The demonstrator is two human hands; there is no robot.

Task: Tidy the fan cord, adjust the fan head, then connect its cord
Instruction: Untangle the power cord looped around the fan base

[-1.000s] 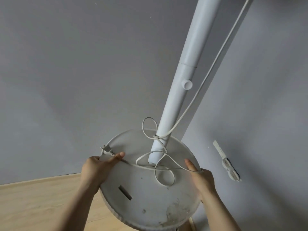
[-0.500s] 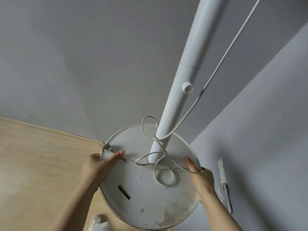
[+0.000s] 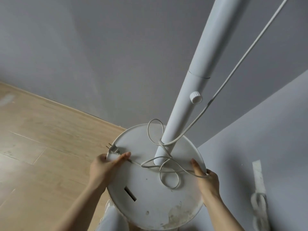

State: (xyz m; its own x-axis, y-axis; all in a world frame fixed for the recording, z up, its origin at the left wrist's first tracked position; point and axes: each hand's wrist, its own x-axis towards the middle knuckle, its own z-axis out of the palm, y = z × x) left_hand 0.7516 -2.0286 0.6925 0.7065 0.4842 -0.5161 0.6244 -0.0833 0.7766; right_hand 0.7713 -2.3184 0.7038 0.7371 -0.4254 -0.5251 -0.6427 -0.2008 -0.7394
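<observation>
A white pedestal fan stands in a room corner: its round base [image 3: 150,202] is below me and its pole [image 3: 191,90] rises to the upper right. The fan head is out of view. The white cord [image 3: 168,170] is knotted around the pole's foot, lies in loose loops on the base, and runs up along the pole. Its plug [image 3: 113,149] rests at the base's left rim. My left hand [image 3: 106,167] grips the left rim, thumb over the cord by the plug. My right hand [image 3: 205,180] grips the right rim, with the cord passing under it.
Grey walls meet in a corner behind the fan. Light wooden floor [image 3: 41,147] spreads to the left. A white power strip [image 3: 258,177] with a bundled cord lies by the right wall. Something white shows below the base at the bottom edge.
The view has swung, showing more wooden floor on the left. The fan base appears shifted relative to the walls, while both hands keep the same grip on its rim.
</observation>
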